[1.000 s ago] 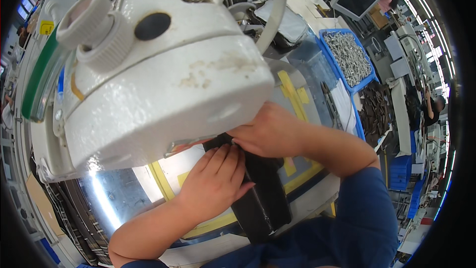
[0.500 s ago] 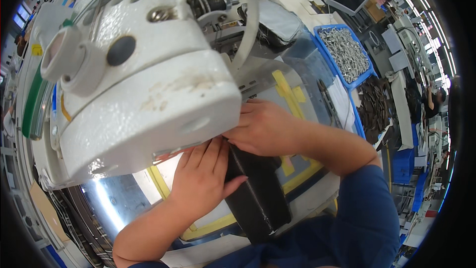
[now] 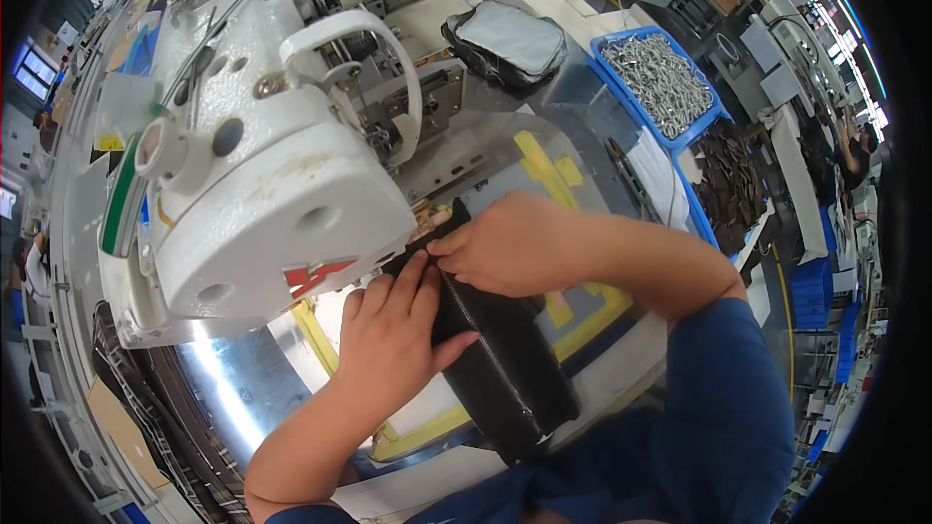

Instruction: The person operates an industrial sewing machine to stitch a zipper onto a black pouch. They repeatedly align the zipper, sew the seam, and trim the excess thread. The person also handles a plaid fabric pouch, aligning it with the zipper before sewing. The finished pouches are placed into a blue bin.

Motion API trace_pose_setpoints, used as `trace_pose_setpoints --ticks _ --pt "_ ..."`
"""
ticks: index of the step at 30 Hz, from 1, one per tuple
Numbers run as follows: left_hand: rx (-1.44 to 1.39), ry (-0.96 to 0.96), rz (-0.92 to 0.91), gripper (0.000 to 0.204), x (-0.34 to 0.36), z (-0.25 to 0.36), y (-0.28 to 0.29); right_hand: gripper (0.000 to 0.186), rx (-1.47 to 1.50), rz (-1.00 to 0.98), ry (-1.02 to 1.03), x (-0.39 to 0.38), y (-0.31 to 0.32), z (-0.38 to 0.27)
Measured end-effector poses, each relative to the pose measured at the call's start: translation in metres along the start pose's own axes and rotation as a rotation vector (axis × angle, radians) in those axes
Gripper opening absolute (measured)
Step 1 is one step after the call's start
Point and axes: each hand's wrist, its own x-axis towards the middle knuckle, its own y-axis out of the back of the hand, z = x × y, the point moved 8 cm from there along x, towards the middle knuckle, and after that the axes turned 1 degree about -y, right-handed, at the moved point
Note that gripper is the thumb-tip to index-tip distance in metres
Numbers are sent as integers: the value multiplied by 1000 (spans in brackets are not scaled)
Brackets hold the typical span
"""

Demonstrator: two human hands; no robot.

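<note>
A white sewing machine (image 3: 282,204) fills the upper left, its head close in front of my fingers. Below it lies a black fabric piece with a long zipper (image 3: 505,369), running from the machine's needle area down toward my body. My left hand (image 3: 388,325) rests flat on the fabric's left side, fingers stretched forward and thumb spread across the zipper. On the far end of the piece my right hand (image 3: 510,247) is closed, its bent fingers pinching the black cloth near the machine's foot. The right hand's fingertips are partly hidden.
A blue tray (image 3: 718,112) full of metal zipper pulls stands at the right. Beyond its near edge lie many dark brown pieces (image 3: 728,180). Tweezers or snips (image 3: 629,175) rest beside it. Yellow tape (image 3: 549,170) marks the work plate. A black pouch (image 3: 505,44) lies behind.
My view has shifted back, so the machine head appears smaller and the fabric's far end now shows. Both hands stay on the black piece; the right fingers look more bent.
</note>
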Motion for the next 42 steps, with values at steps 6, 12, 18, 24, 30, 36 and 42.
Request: trace_pose_setpoints --ticks 6,12,18,24,30,36,42 --pt "30 54 -45 83 2 -3 2 22 53 78 22 10 2 1" --pt "37 117 -63 85 -4 -16 10 19 82 86 -31 32 -1 -6" --pt "30 113 -58 87 -5 -17 10 19 67 115 -46 29 -2 -7" --pt "-6 152 -111 87 -5 -18 9 20 94 97 -39 30 -3 -10" --pt "10 150 -102 89 -7 -23 13 23 109 194 -13 38 -19 -9" --pt "-83 100 -64 90 -3 -23 12 26 68 191 -12 29 -18 1" --pt "-50 154 -136 90 -4 -23 11 28 69 233 6 27 -19 -5"
